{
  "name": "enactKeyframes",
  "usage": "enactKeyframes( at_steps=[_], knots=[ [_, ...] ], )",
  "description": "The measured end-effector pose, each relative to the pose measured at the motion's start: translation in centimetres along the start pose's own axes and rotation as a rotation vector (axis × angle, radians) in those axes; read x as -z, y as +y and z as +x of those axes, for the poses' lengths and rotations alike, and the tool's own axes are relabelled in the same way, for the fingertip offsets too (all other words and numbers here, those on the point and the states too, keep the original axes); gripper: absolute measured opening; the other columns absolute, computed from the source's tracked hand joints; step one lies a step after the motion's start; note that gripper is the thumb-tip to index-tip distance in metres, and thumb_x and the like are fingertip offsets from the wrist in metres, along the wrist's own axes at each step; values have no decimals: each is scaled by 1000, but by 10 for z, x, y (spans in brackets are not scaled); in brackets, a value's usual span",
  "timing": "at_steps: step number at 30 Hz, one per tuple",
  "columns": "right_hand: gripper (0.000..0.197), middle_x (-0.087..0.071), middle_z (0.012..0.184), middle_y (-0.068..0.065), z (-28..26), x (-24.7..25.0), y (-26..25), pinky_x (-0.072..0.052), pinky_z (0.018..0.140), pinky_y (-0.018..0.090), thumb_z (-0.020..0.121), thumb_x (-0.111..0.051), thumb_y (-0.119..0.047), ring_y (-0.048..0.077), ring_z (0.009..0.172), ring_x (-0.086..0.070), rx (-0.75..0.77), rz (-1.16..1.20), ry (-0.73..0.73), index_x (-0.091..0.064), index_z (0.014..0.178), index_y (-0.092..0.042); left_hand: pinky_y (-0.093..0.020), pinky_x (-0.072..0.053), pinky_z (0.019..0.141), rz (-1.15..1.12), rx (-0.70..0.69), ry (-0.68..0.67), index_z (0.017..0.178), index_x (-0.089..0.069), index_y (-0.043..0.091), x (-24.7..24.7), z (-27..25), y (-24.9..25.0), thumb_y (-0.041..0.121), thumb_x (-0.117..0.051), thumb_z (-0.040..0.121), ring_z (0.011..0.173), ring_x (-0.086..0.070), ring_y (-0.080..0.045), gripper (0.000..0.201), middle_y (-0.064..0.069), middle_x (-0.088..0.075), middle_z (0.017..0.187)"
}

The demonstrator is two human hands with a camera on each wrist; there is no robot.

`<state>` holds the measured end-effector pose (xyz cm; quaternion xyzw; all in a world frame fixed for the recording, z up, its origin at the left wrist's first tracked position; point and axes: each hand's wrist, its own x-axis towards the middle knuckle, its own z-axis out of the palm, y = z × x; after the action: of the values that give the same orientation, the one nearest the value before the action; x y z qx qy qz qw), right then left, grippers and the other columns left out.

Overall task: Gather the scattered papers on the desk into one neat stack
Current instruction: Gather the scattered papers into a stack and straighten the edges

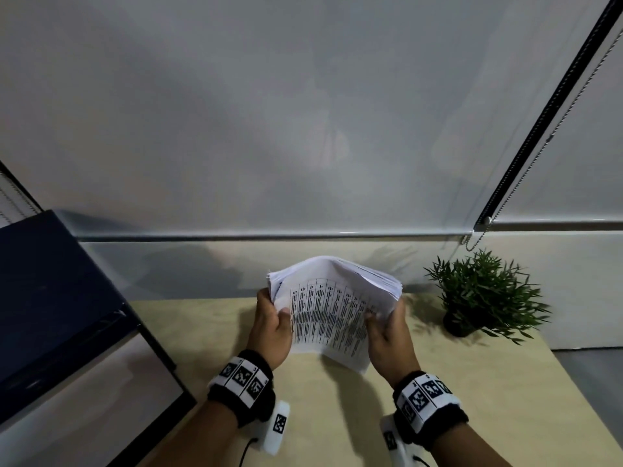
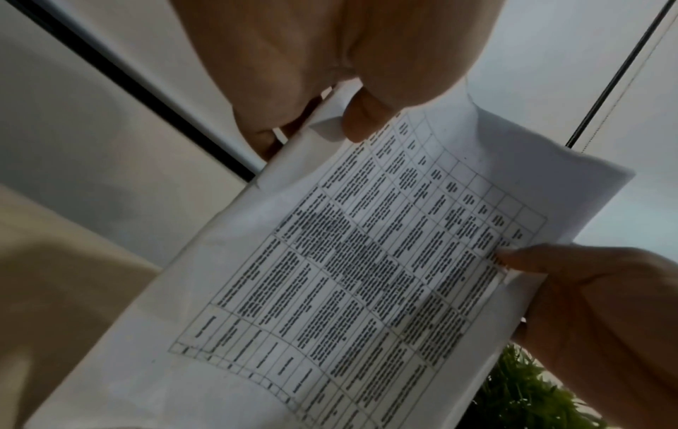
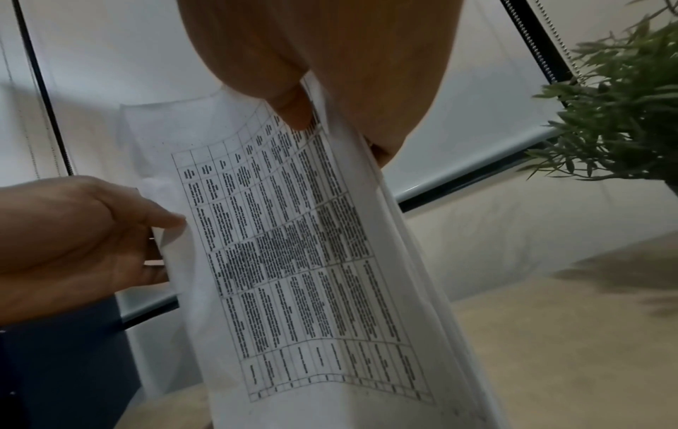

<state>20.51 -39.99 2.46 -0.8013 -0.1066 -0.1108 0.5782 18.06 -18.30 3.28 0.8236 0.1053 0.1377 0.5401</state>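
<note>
The papers (image 1: 332, 308) are up off the desk (image 1: 438, 392), gripped as one thick bundle between both hands, left of the plant (image 1: 485, 291) and nearer the person than the plant's pot (image 1: 456, 326). The bundle bows upward in the middle, its far edges fanned and uneven. The top sheet carries a printed table; the text is too blurred to read in any view. How many sheets there are cannot be told.

The left hand (image 1: 273, 326) grips the bundle's left edge, thumb on the top sheet, fingers curled behind and hidden by the paper. The right hand (image 1: 391, 338) grips the right edge the same way, thumb on top, fingers out of sight underneath. Both wrist views are mostly filled by the palm and the sheet, with the other hand's thumb (image 2: 528, 258) pressing the far margin.

The pot is dark and partly hidden by leaves; what it holds besides the plant cannot be seen. Far left of the plant, a dark box (image 1: 57, 298) is cut off by the frame edge, its contents not visible. The desk's near edge is also cut off below the wristbands (image 1: 241, 379).
</note>
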Motion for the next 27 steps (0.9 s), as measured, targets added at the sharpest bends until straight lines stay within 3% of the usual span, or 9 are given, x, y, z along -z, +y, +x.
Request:
enactKeyframes(
  at_steps=[5,11,14,16,19,21,23,25,27],
  knots=[
    [42,-58,112,-18,3,2,1,-41,81,1,93,-52,5,-22,99,-53,-2,-16,5,-39,126,-18,-27,-38,96,20,-1,-22,108,-30,23,4,5,2,1,-46,91,115,-53,-26,32,-12,-54,126],
    [38,-63,102,-24,13,2,-7,-38,80,-2,90,-50,14,-23,96,-53,53,23,36,-45,124,-2,-27,-40,92,-42,-52,13,108,-27,27,7,3,17,7,-40,96,107,-54,-20,27,-4,-55,121],
    [48,-60,109,-40,4,3,2,-41,85,4,91,-56,8,-19,101,-54,-14,2,12,-42,126,-22,-32,-42,98,-28,-48,-20,106,-29,31,8,-2,7,2,-47,91,114,-55,-25,37,-8,-55,123],
    [50,-63,106,-30,-3,5,9,-44,82,12,89,-61,5,-19,99,-56,-61,-1,0,-40,124,-25,-30,-40,99,-21,-41,-35,107,-31,41,10,-6,0,0,-54,86,115,-55,-23,52,-7,-55,123],
    [46,-61,107,-16,-2,10,15,-46,82,16,87,-62,7,-20,93,-57,-119,19,15,-44,125,-10,-38,-42,105,-24,-12,-51,110,-25,63,13,-1,-6,9,-55,76,118,-56,-22,70,-6,-58,126],
    [44,-63,113,-17,1,9,15,-47,91,20,89,-61,3,-18,102,-57,-100,-9,10,-47,130,-7,-44,-41,107,-7,29,-79,125,-29,47,13,4,-8,9,-54,80,121,-55,-24,63,-7,-58,130],
    [42,-62,113,-32,2,7,13,-43,91,8,92,-59,1,-21,107,-53,-52,-68,-12,-48,130,-12,-43,-42,107,13,26,-91,133,-34,22,10,7,-9,6,-53,88,122,-56,-24,51,-7,-59,131],
    [43,-58,111,-44,2,6,8,-40,88,1,93,-57,1,-23,106,-51,-44,-72,-16,-46,129,-17,-40,-43,105,40,11,-85,133,-38,15,9,8,-9,4,-53,89,119,-58,-23,48,-6,-61,128],
    [44,-60,112,-41,2,6,7,-46,92,13,92,-58,1,-19,106,-54,-66,-46,-12,-46,128,-21,-38,-43,105,59,14,-75,135,-38,14,10,8,-10,4,-55,87,119,-58,-22,52,-6,-61,129]
  ],
)
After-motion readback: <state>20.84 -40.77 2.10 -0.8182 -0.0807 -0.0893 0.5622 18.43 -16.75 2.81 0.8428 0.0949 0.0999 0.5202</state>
